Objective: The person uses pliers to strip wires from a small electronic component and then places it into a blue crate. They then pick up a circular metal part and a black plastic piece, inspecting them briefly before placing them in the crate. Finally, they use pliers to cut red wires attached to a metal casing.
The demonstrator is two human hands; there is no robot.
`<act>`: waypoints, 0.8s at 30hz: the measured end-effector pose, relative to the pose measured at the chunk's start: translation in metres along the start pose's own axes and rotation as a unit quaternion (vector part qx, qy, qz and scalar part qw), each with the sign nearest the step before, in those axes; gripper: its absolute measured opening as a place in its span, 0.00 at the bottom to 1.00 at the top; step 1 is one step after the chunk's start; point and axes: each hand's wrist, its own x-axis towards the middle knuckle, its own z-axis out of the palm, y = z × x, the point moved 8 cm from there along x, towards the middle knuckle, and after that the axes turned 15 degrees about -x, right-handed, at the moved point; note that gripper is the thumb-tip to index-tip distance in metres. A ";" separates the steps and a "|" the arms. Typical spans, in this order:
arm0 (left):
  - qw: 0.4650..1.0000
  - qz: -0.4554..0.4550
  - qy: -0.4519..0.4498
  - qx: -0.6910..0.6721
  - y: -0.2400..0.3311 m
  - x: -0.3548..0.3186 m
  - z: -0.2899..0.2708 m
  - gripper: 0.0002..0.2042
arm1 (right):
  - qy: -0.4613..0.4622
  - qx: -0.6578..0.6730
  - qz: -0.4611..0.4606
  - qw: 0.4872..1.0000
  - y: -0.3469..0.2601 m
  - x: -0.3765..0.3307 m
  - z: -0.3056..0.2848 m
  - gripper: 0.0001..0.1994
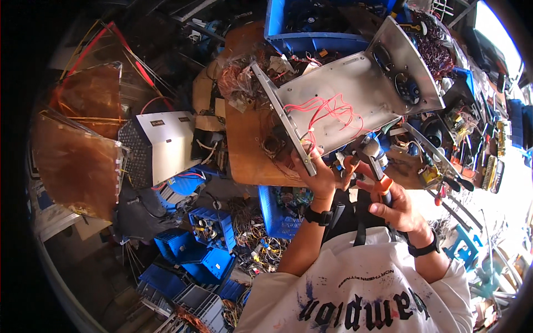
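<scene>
A metal casing [341, 83] sits at one o'clock, over the counter [244, 158]; the left hand [321, 178] is clamped on its seven-o'clock corner, the right hand [401, 210] around orange-handled pliers [383, 185] at five o'clock from its middle

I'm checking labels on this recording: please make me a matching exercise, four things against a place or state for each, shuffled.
Things
1. metal housing
2. orange-handled pliers
3. red wires
4. large blue bin

Place or state
A. lying loosely over a bare grey metal surface
B. at the picture's top edge
C. held at its near end by the left hand
D. held in the right hand

Right pairs: 1-C, 2-D, 3-A, 4-B
</scene>
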 end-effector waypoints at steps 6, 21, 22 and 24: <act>0.999 -0.017 -0.029 0.022 -0.004 0.001 -0.006 0.13 | 0.013 0.017 0.011 1.000 0.005 0.000 0.000 0.11; 0.917 -0.216 -0.336 0.009 0.020 0.021 -0.002 0.37 | -0.074 0.017 0.026 0.997 0.008 0.018 0.011 0.07; 0.908 -0.244 -0.341 -0.003 0.018 0.021 -0.006 0.41 | -0.076 0.011 0.015 0.997 0.006 0.019 0.011 0.07; 0.902 -0.266 -0.333 -0.066 0.017 0.019 -0.008 0.45 | -0.083 0.002 -0.010 0.997 0.002 0.023 0.012 0.09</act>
